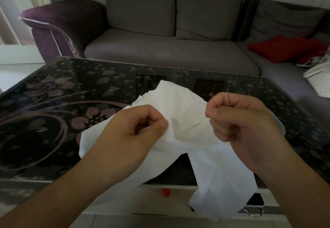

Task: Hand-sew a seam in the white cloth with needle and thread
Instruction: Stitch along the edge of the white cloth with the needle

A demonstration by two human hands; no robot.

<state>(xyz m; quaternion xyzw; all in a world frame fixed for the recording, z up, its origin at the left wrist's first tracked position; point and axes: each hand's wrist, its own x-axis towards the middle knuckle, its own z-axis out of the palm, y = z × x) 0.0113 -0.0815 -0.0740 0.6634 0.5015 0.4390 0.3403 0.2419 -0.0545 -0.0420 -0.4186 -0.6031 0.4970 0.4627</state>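
Draping limply over the glossy, flower-patterned bench point(53, 88), the thin, crumpled white cloth point(180, 106) is pinched in a fold by the curled left hand point(132, 129). A slender metal needle point(228, 95) is held upright in the closed right hand point(239, 120), beside the cloth's raised edge; fine thread point(205, 110) shows faintly at the fingertips.

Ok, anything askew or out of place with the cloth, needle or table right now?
Nothing damaged or spilled. The white cloth is bunched, one end trailing off the table front edge. The left hand pinches a fold; the right hand holds the needle upright.
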